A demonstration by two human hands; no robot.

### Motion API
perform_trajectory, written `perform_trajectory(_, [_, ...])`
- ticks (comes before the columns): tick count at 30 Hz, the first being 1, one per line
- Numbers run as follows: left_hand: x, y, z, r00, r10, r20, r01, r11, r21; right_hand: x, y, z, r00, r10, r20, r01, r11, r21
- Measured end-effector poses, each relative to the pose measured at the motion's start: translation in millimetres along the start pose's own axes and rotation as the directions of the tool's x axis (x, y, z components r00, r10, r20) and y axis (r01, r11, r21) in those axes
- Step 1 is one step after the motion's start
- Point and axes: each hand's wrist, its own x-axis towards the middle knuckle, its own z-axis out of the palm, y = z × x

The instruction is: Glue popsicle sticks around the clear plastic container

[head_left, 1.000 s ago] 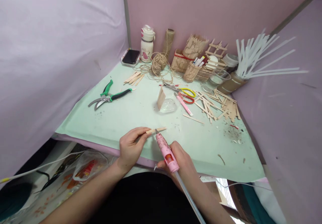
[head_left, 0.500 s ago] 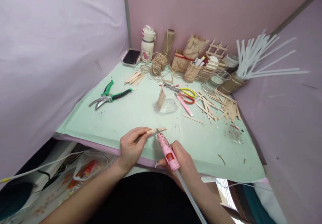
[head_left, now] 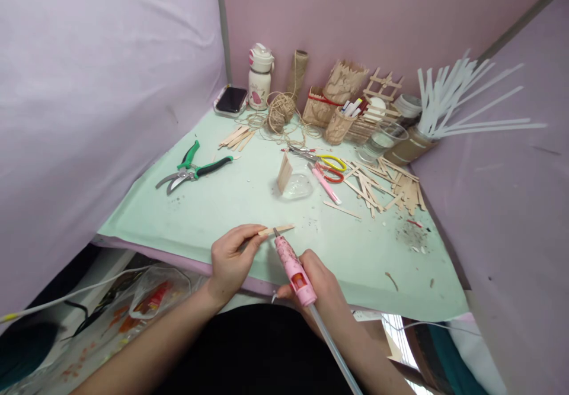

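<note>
A person's left hand [head_left: 231,262] pinches the left end of a flat wooden stick [head_left: 279,229] between thumb and fingers [head_left: 249,230], holding it low over the near edge of the mint-green counter [head_left: 213,205]. The right hand [head_left: 323,285] is wrapped closed around a pink glue gun [head_left: 293,267] whose tip meets the middle of the stick. The stick looks light, thin and stiff, likely to snap if bent, and is best gripped at the end away from the nozzle. The gun seems light too, safest held by its body. Green-handled pruning shears [head_left: 192,169] lie far left, a ball of twine [head_left: 281,111] sits by the far wall, and loose sticks [head_left: 386,185] are scattered at right. Whether glue is flowing is too small to tell. The right hand's fingers are hidden behind the gun, and the glue rod runs out of frame at the bottom.
</note>
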Motion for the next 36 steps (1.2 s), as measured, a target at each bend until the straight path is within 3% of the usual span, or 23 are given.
perform_trajectory(11, [2,1,1.3,0.999,0.045,0.004,-0.045,0.998,-0.042,0,2,3,0.994,-0.094,-0.051,0.096,0.995,0.03])
perform_trajectory(36, [-2,-3,0.3,0.999,-0.037,-0.006,0.037,0.999,0.009,3,4,-15,0.984,0.173,0.027,-0.173,0.985,-0.03])
